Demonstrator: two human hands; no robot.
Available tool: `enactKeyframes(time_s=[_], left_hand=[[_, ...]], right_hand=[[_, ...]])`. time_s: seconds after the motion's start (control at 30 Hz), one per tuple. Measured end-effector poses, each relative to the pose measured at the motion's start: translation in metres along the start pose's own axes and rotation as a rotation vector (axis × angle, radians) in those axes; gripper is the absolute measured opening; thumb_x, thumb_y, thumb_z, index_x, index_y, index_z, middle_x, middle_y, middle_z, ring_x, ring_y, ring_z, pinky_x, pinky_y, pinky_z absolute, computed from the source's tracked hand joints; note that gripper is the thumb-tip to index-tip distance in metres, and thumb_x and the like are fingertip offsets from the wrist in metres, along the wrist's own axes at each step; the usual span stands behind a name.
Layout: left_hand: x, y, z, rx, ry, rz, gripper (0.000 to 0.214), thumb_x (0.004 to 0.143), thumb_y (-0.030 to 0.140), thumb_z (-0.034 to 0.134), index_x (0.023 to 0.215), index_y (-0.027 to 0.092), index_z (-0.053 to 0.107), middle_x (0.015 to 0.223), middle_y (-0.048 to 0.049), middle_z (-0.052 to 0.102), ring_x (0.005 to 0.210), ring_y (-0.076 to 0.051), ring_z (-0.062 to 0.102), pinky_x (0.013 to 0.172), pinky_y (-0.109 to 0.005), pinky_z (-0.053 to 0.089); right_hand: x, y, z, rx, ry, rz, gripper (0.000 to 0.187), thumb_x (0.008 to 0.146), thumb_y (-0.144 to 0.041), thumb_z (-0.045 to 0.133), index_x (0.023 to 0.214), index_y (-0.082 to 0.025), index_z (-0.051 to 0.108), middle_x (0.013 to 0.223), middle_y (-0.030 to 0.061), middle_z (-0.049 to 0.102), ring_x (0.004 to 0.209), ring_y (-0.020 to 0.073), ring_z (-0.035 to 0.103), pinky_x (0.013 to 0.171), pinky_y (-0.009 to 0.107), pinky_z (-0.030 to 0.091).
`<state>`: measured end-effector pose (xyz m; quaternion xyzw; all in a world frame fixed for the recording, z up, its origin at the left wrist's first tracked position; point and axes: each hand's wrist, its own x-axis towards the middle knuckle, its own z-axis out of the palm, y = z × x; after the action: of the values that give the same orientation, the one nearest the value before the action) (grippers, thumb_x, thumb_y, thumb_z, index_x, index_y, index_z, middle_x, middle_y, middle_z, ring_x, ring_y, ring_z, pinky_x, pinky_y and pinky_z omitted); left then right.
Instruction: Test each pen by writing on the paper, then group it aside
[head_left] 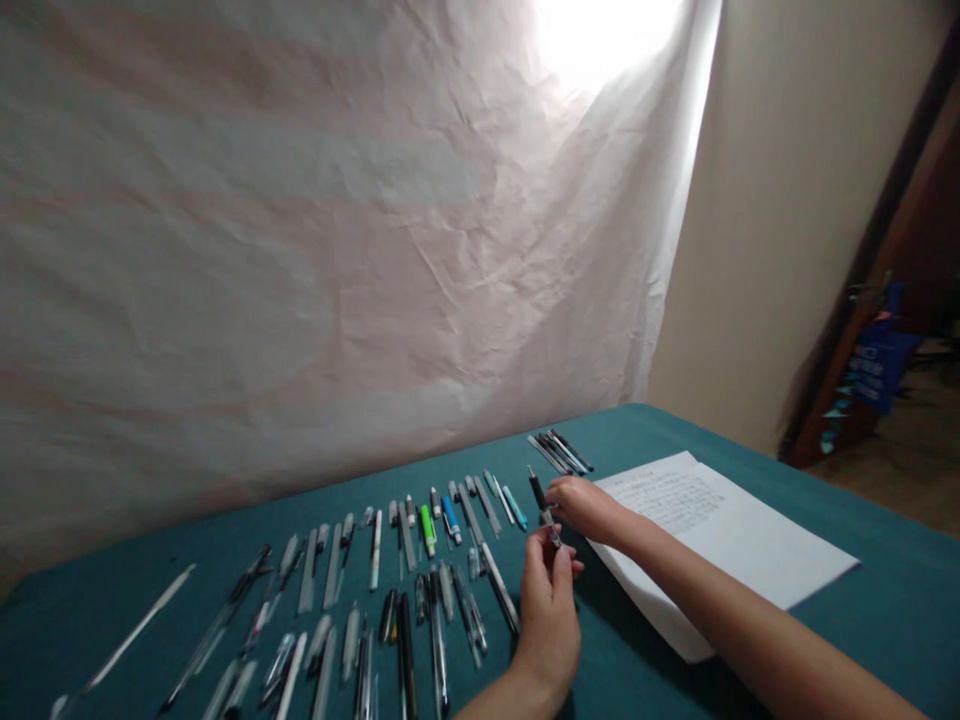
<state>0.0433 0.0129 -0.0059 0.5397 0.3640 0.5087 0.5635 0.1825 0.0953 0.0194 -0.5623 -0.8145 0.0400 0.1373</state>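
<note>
A pen with a black grip and a thin tip is upright but tilted, the tip pointing up and to the left. My left hand pinches its clear lower end between thumb and fingers. From the right, my right hand reaches in with bent fingers closed at the pen's black section; its fingertips are partly hidden. To the left of my hands, many pens and loose caps lie in rough rows, among them a green highlighter, a blue pen and a teal pen.
A stack of white paper with handwriting on the top sheet lies beneath my right forearm. Behind my hands rests a small group of pens. The green-covered table meets a hanging pale sheet at the back.
</note>
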Motion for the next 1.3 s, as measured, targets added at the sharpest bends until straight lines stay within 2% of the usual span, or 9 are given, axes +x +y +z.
enactKeyframes(time_s=[0.2, 0.33, 0.4, 0.47, 0.53, 0.63, 0.83, 1.03, 1.3], left_hand=[[0.0, 0.0, 0.0, -0.005, -0.017, 0.001, 0.038, 0.083, 0.041, 0.047, 0.111, 0.016, 0.048, 0.099, -0.0088, 0.057, 0.081, -0.015, 0.056, 0.081, -0.028, 0.041], [0.0, 0.002, 0.0, -0.007, -0.031, 0.0, 0.037, 0.084, 0.04, 0.046, 0.112, 0.016, 0.048, 0.103, -0.0095, 0.057, 0.085, -0.016, 0.056, 0.082, -0.028, 0.041], [0.0, 0.002, 0.001, -0.006, -0.038, 0.0, 0.037, 0.083, 0.04, 0.047, 0.111, 0.016, 0.049, 0.103, -0.0093, 0.057, 0.087, -0.017, 0.055, 0.082, -0.028, 0.041], [0.0, 0.002, 0.001, 0.004, -0.048, 0.012, 0.036, 0.083, 0.039, 0.047, 0.11, 0.016, 0.05, 0.102, -0.0088, 0.057, 0.087, -0.018, 0.054, 0.083, -0.029, 0.04], [-0.001, 0.001, 0.001, 0.028, -0.058, 0.027, 0.034, 0.084, 0.039, 0.046, 0.109, 0.017, 0.05, 0.099, -0.0081, 0.058, 0.086, -0.018, 0.053, 0.083, -0.03, 0.039], [-0.001, -0.002, 0.0, 0.061, -0.075, 0.038, 0.031, 0.085, 0.037, 0.043, 0.108, 0.017, 0.05, 0.097, -0.0073, 0.058, 0.085, -0.018, 0.052, 0.084, -0.031, 0.038], [0.0, -0.002, 0.001, 0.049, -0.085, 0.015, 0.031, 0.085, 0.033, 0.044, 0.11, 0.015, 0.046, 0.101, -0.0087, 0.055, 0.087, -0.019, 0.052, 0.085, -0.032, 0.038], [0.0, -0.001, 0.002, 0.028, -0.1, 0.022, 0.03, 0.085, 0.032, 0.043, 0.11, 0.015, 0.046, 0.103, -0.0093, 0.055, 0.091, -0.019, 0.051, 0.085, -0.032, 0.039], [-0.001, -0.003, 0.0, 0.043, -0.089, 0.025, 0.029, 0.085, 0.032, 0.044, 0.11, 0.017, 0.047, 0.1, -0.0074, 0.056, 0.089, -0.018, 0.052, 0.085, -0.032, 0.039]], right_hand=[[-0.002, -0.008, 0.007, 0.037, 0.021, 0.014, 0.011, 0.069, -0.01, 0.054, 0.065, -0.013, 0.064, 0.075, 0.0069, 0.06, 0.064, 0.0138, 0.055, 0.055, 0.021, 0.033], [0.003, -0.003, -0.008, 0.117, 0.118, 0.041, 0.019, 0.076, -0.009, 0.046, 0.076, -0.013, 0.065, 0.081, 0.0068, 0.06, 0.072, 0.0134, 0.056, 0.064, 0.021, 0.038], [0.004, -0.001, -0.022, 0.298, 0.187, 0.061, 0.02, 0.08, -0.016, 0.046, 0.089, -0.013, 0.064, 0.084, 0.0065, 0.061, 0.074, 0.0133, 0.056, 0.066, 0.022, 0.04], [0.002, 0.0, -0.038, 0.668, 0.256, 0.07, 0.024, 0.079, -0.027, 0.051, 0.095, -0.012, 0.061, 0.083, 0.0057, 0.062, 0.073, 0.0131, 0.056, 0.067, 0.024, 0.043], [-0.002, -0.003, -0.052, 1.008, 0.293, 0.06, 0.028, 0.074, -0.033, 0.06, 0.094, -0.013, 0.061, 0.081, 0.0042, 0.062, 0.07, 0.0124, 0.056, 0.068, 0.026, 0.044], [-0.008, -0.011, -0.064, 1.225, 0.289, 0.05, 0.03, 0.067, -0.034, 0.068, 0.089, -0.014, 0.063, 0.08, 0.0029, 0.062, 0.068, 0.0112, 0.056, 0.067, 0.026, 0.045], [-0.011, -0.022, -0.07, 1.239, 0.233, 0.034, 0.03, 0.066, -0.034, 0.07, 0.088, -0.014, 0.065, 0.082, 0.0041, 0.064, 0.07, 0.0118, 0.055, 0.066, 0.026, 0.043], [-0.014, -0.019, -0.073, 1.221, 0.118, 0.026, 0.03, 0.067, -0.031, 0.07, 0.092, -0.015, 0.065, 0.084, 0.0041, 0.064, 0.074, 0.0124, 0.055, 0.066, 0.026, 0.042], [-0.016, -0.017, -0.074, 1.217, 0.052, 0.037, 0.033, 0.065, -0.032, 0.072, 0.092, -0.015, 0.065, 0.083, 0.0029, 0.064, 0.072, 0.0112, 0.054, 0.065, 0.024, 0.041]])
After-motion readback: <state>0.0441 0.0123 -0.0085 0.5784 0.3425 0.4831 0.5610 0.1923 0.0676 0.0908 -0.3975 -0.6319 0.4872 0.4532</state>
